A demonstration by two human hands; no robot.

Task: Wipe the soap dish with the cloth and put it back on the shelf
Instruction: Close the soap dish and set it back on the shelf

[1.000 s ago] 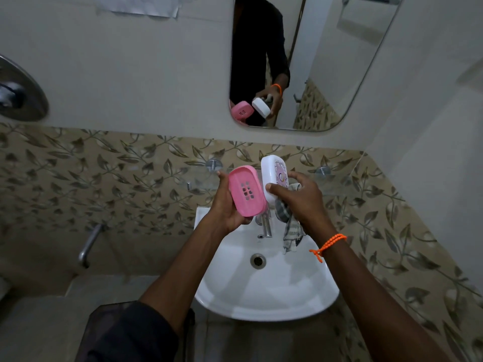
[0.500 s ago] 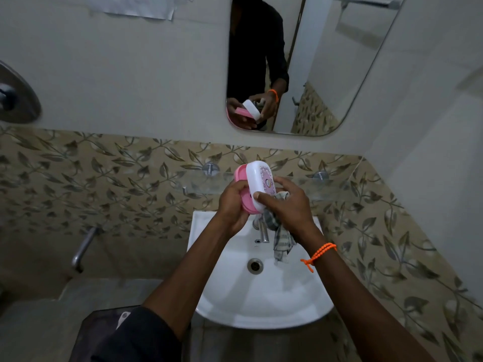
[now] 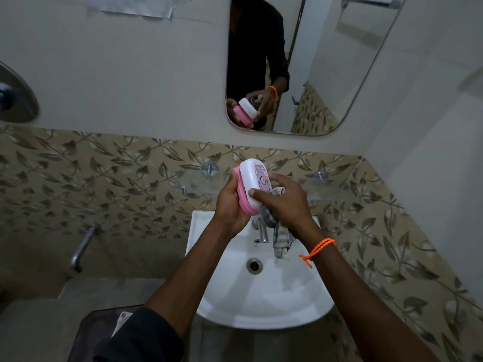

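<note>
**Soap dish held closed above the basin**

The soap dish (image 3: 249, 188) is held in the air between both hands, above the back edge of the white basin (image 3: 261, 291) and in front of the glass shelf (image 3: 198, 182) fixed to the leaf-patterned tiles. The dish is seen tilted, with its white lid (image 3: 252, 176) fitted against the pink base (image 3: 241, 197); a pink and purple print is shown on the lid.

The pink base is gripped from the left side by the left hand (image 3: 230, 202), its fingers curled round the far edge. The white lid is pinched by the right hand (image 3: 285, 202), the thumb laid on the lower end of the lid and the fingers bent over its upper side. A grey checked cloth (image 3: 279, 239) is also clamped under the right hand's palm, and its loose end is left hanging down over the chrome tap (image 3: 262, 231) and into the basin. An orange beaded band (image 3: 317, 248) is worn on the right wrist.

Both hands and the dish are reflected in the mirror (image 3: 339, 74) above. A drain (image 3: 254, 265) is seen at the middle of the basin, and a metal pipe (image 3: 81, 248) is fixed low on the left wall.
</note>
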